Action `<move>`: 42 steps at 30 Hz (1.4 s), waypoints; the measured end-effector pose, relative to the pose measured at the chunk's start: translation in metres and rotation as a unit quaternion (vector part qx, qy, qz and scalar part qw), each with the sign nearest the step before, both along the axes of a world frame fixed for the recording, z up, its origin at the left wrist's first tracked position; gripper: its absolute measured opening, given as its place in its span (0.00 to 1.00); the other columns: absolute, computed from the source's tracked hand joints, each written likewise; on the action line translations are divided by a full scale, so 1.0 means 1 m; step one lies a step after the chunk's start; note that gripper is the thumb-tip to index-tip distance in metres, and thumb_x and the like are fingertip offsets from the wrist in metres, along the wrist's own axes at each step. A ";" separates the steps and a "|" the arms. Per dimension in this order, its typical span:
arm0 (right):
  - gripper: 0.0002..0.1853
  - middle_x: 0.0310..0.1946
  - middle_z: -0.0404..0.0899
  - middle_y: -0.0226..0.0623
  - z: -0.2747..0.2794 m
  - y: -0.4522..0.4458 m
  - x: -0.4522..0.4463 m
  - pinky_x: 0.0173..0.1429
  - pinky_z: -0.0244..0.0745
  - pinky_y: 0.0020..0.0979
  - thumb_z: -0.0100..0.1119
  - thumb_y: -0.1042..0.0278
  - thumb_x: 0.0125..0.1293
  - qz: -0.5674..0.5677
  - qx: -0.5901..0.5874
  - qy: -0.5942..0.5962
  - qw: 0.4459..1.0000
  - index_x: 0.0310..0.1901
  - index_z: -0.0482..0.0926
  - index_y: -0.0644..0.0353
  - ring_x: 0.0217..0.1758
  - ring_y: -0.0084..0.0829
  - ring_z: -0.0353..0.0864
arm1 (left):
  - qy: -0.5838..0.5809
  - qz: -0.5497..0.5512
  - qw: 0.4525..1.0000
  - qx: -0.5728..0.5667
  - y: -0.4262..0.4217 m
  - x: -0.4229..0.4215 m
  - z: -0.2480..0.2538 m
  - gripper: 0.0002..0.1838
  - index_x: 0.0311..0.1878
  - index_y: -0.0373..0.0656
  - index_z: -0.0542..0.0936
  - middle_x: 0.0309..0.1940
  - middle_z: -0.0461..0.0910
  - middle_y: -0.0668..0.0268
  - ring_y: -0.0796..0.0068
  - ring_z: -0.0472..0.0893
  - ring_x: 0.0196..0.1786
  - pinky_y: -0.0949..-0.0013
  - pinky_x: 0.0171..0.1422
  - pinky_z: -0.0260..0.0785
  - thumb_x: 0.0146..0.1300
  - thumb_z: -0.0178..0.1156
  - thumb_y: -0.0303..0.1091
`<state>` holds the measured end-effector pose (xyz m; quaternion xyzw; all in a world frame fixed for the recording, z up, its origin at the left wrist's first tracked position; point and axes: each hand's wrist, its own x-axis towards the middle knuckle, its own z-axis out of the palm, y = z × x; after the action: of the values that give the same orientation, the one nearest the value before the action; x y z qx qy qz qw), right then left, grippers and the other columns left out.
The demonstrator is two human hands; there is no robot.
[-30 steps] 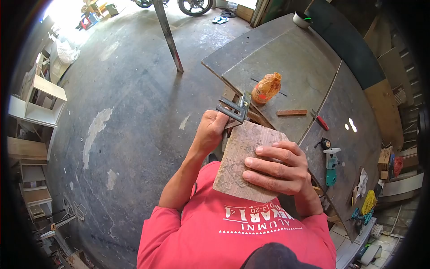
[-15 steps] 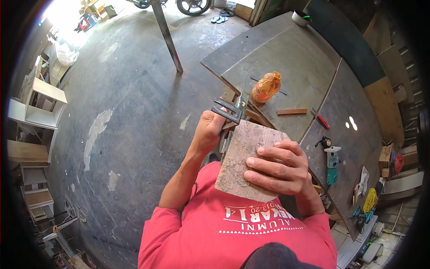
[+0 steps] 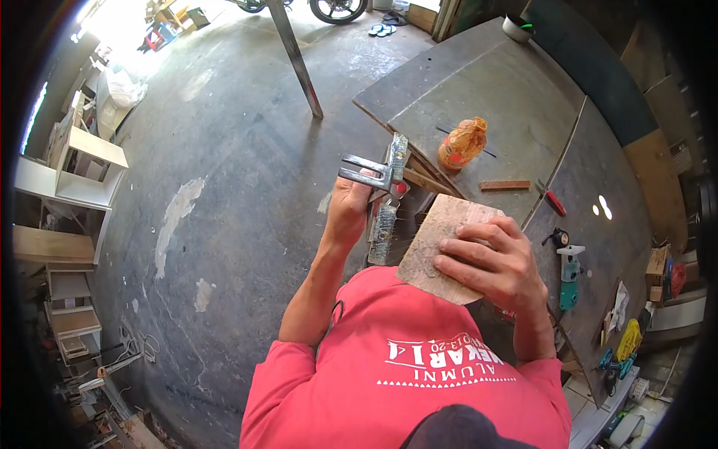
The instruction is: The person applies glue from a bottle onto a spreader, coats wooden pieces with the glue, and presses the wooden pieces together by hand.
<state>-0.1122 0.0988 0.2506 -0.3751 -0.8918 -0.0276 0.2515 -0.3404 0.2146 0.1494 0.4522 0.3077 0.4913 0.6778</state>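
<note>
"Head view, quick: which step is being logged?"

"Positioning, probably. The board (image 3: 428,247) is being held up by the right hand (image 3: 502,262), beside the metal fork (image 3: 386,176), gap showing."

"Hand states?"

"Right is being clamped on the board, fingers spreading over its face, thumb being hidden. Left (image 3: 348,206) is being closed on the fork, its fingers mostly being hidden."

"Board location?"

"Above the lap, tilted, its lower edge being seen over the shirt (image 3: 374,299). Nothing is being touched by it at the fork side."

"Nearby?"

"A bottle (image 3: 461,146) and a wood strip (image 3: 505,185) are being supported by the table (image 3: 464,86)."

"Next move's needs?"

"Judging only: if contact is being sought, the fork is needing to be steadied and the board's edge squared, fingertips being kept clear."
</note>
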 end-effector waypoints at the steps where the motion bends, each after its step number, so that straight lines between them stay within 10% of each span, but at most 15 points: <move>1: 0.16 0.48 0.88 0.23 -0.001 0.000 0.001 0.55 0.76 0.36 0.68 0.64 0.55 -0.007 -0.006 0.003 1.000 0.48 0.90 0.45 0.52 0.29 0.85 | 0.000 0.003 1.000 0.002 0.002 -0.001 -0.002 0.21 0.39 0.42 0.79 0.22 0.71 0.74 0.86 0.67 0.23 0.75 0.27 0.58 0.82 0.51 0.50; 10: 0.15 0.51 0.89 0.24 0.012 0.004 -0.018 0.55 0.76 0.34 0.68 0.62 0.61 0.029 0.076 0.071 0.994 0.50 0.90 0.44 0.52 0.30 0.86 | 0.002 -0.041 0.998 0.041 0.010 -0.001 -0.009 0.20 0.39 0.40 0.88 0.28 0.83 0.74 0.86 0.74 0.28 0.75 0.32 0.63 0.83 0.53 0.42; 42: 0.14 0.50 0.90 0.22 0.011 -0.006 -0.015 0.57 0.77 0.36 0.66 0.61 0.61 0.040 0.028 0.048 0.998 0.49 0.91 0.42 0.52 0.29 0.86 | 0.092 -0.015 0.993 0.069 0.000 0.004 -0.012 0.21 0.21 0.40 0.76 0.19 0.74 0.72 0.81 0.69 0.24 0.69 0.29 0.60 0.73 0.52 0.37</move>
<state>-0.1271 0.0930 0.2615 -0.3327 -0.8918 -0.0245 0.3055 -0.3361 0.2147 0.1373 0.5457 0.3276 0.4577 0.6208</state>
